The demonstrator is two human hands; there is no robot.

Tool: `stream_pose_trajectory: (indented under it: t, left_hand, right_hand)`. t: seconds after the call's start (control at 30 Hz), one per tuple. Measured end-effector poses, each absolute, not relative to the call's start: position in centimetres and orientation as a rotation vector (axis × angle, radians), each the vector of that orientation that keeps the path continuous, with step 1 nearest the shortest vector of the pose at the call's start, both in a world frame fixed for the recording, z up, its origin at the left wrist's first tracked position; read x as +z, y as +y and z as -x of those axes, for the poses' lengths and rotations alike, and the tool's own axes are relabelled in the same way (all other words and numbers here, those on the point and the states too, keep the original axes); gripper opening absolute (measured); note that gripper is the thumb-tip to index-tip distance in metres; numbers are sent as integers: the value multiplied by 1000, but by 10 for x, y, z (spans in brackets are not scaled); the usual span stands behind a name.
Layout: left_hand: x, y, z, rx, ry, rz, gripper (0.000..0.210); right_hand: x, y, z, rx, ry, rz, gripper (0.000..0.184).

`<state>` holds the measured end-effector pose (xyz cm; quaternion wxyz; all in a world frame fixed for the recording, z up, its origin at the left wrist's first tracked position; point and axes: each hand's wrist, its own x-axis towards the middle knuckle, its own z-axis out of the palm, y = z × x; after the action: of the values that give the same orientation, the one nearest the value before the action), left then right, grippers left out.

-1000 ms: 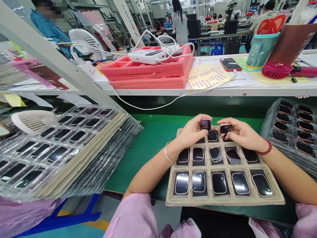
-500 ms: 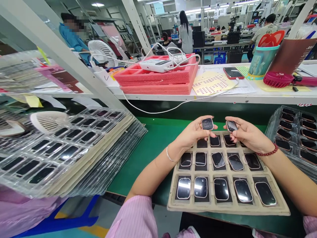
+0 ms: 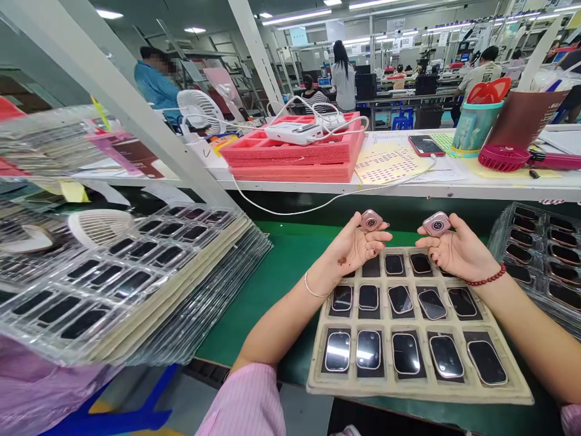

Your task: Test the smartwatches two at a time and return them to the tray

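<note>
My left hand [image 3: 358,245] pinches a strapless pink smartwatch [image 3: 371,220], its back with the round sensor turned toward me. Another pink smartwatch [image 3: 436,224] is gripped by my right hand [image 3: 463,248], likewise back side up. Both hands are palm up over the far edge of a cream tray [image 3: 420,390]. Rows of watches lie in the tray's compartments, dark screens up, such as a front-row watch [image 3: 406,354]. My hands partly cover the tray's back row.
Stacked clear trays of watches [image 3: 181,303] stand at the left, beside a white fan [image 3: 100,227]. More stacked trays [image 3: 540,254] are at the right. Along the shelf sit pink foam [image 3: 290,166], a phone [image 3: 425,145], a teal cup [image 3: 476,130] and a magenta fan [image 3: 503,157]. Other people are beyond.
Both hands have turned over, so the watches now show their sensor backs instead of their screens. The hands have moved slightly apart. The tray's watches lie as before.
</note>
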<state>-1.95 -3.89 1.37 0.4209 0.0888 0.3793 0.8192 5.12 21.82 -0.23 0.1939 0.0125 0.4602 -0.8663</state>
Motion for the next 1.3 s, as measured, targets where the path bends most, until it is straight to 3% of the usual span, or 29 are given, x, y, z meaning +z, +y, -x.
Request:
stream_pose_trajectory:
  t: [0.07, 0.1, 0.23, 0.47, 1.07, 1.3]
  left_hand:
    - [10, -37, 16, 2052, 1092, -348, 32]
    - [8, -36, 14, 2042, 1175, -420, 38]
    - [1, -32, 3, 1978, 1477, -666, 61]
    - [1, -31, -3, 1878, 1671, -796, 44]
    - [5, -32, -5, 1845, 1718, -804, 40]
    - [5, -32, -5, 1836, 1704, -769, 50]
  right_hand:
    - [-1, 214, -55, -2448, 1381, 10, 41]
    - [0, 211, -56, -2449, 1453, 31, 39]
    - [2, 198, -62, -2361, 1813, 108, 57]
    - [1, 188, -66, -2190, 2337, 216, 36]
    - [0, 189, -71, -2024, 2489, 227, 34]
    - [3, 186, -71, -2032, 2480, 257, 38]
